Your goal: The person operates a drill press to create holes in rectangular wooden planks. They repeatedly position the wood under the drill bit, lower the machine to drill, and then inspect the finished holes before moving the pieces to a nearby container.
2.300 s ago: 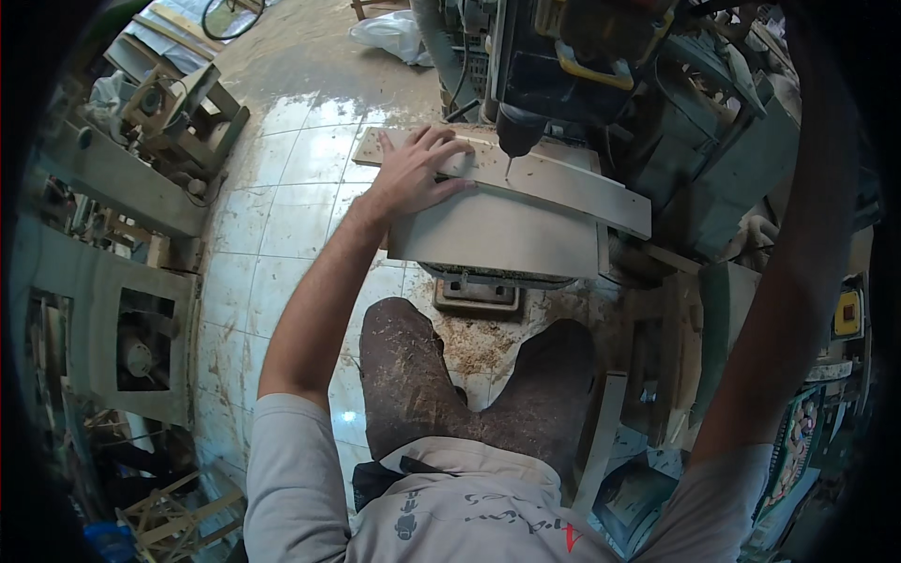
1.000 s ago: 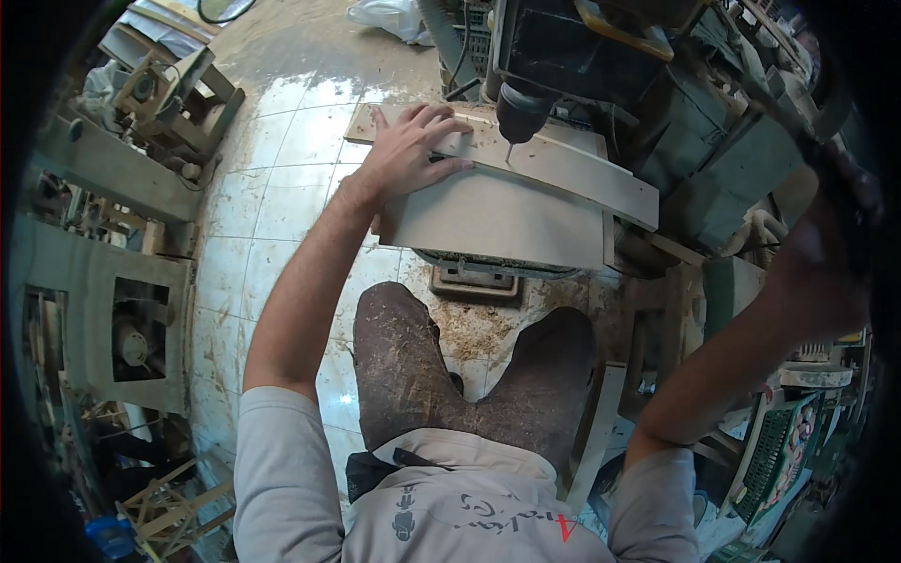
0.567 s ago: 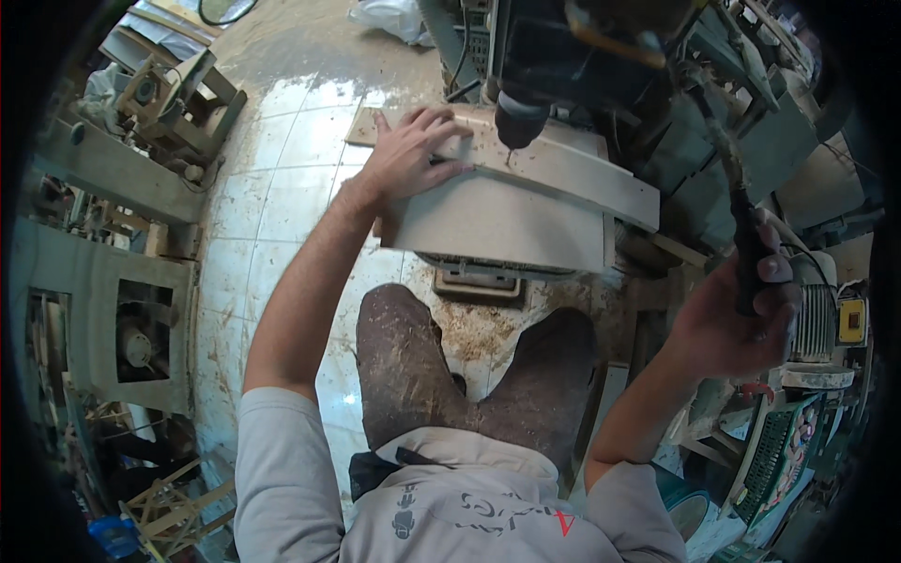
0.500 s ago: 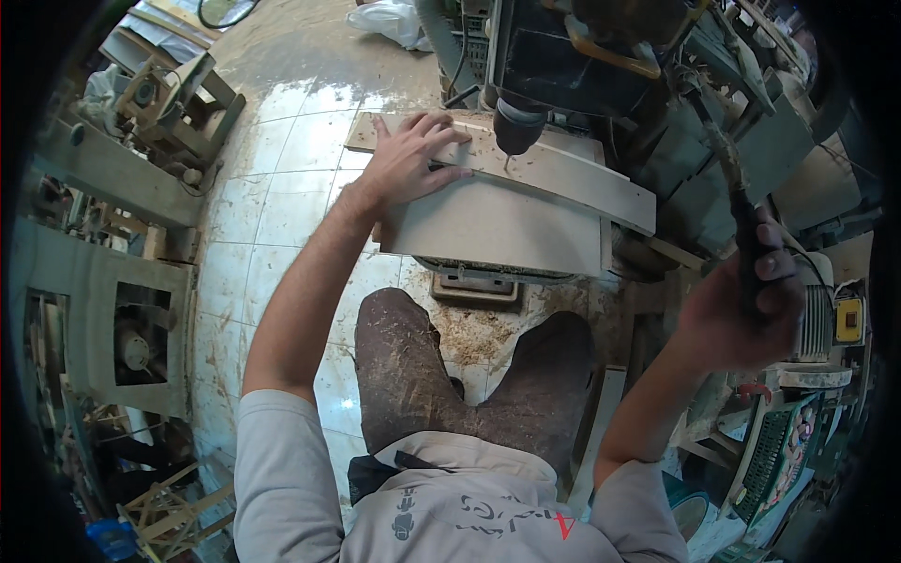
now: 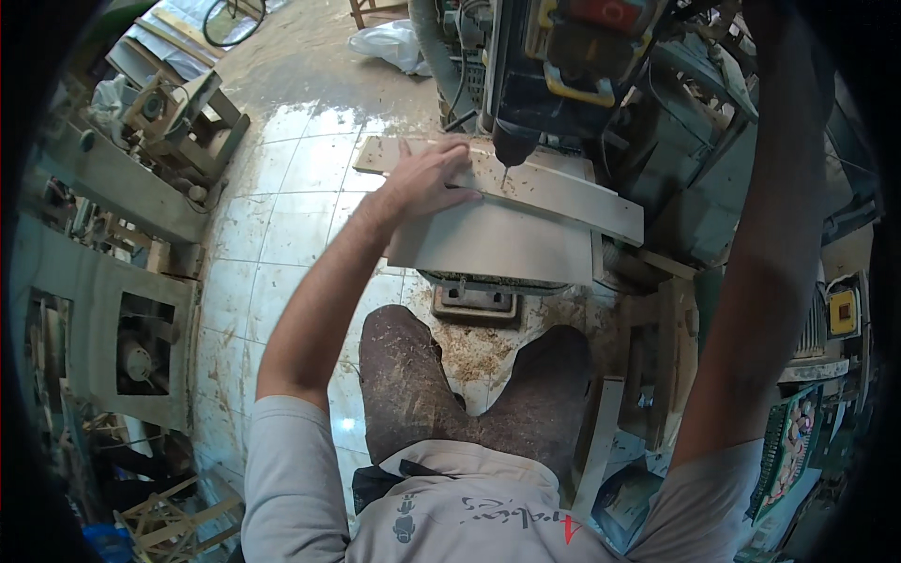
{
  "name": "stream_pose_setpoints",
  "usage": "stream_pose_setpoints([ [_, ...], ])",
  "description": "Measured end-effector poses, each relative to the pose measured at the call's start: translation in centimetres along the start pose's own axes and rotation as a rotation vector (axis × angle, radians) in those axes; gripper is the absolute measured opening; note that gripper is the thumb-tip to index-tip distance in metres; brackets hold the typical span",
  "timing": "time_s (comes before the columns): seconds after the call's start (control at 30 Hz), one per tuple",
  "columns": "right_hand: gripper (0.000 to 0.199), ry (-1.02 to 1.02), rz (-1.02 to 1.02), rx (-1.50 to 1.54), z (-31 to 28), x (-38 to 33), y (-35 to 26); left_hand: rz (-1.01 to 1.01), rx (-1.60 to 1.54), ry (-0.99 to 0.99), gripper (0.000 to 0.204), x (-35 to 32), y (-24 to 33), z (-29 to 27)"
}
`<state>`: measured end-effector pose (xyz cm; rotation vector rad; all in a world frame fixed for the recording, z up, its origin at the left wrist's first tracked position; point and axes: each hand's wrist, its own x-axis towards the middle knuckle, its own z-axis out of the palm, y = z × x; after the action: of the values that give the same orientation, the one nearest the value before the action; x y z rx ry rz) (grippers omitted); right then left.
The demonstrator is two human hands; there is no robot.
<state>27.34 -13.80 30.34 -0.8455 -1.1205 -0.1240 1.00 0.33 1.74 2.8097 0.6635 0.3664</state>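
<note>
My left hand (image 5: pixel 428 180) presses on a pale wooden plank (image 5: pixel 563 202), fingers over its top and thumb along its near edge. The plank lies slantwise on a wider flat board (image 5: pixel 497 246). Above the plank hangs a drill press chuck (image 5: pixel 514 143) with a thin drill bit (image 5: pixel 507 174) pointing down at it; whether the tip has entered the wood I cannot tell. Wood chips lie around the bit. My right arm reaches up along the right side, and my right hand (image 5: pixel 784 23) is dark at the top edge, its fingers not readable.
The drill press head (image 5: pixel 577 70) fills the top middle. Dusty machines (image 5: pixel 103 310) stand at the left. Sawdust (image 5: pixel 474 352) covers tiles between my knees. A yellow switch box (image 5: pixel 844 310) and a green basket (image 5: pixel 788 450) are at the right.
My right hand has moved from a dark lever handle at the right up to the top edge. The left hand keeps its place on the plank. The whole view has shifted a little.
</note>
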Motion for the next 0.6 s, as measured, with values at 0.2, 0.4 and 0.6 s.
stream_pose_setpoints([
  [0.2, 0.033, -0.017, 0.020, 0.036, 0.1, -1.0, 1.1, -0.060, 0.034, -0.077, 0.051, -5.6, 2.1, -3.0],
  [0.4, 0.033, 0.002, 0.007, 0.013, -1.4, -1.0, 0.3, -0.160, 0.133, -0.166, 0.053, -10.6, 2.9, -4.8],
  [0.6, 0.033, -0.010, 0.027, 0.031, -1.4, -1.1, 1.3, -0.136, 0.093, -0.052, 0.060, -8.0, 5.5, -1.4],
])
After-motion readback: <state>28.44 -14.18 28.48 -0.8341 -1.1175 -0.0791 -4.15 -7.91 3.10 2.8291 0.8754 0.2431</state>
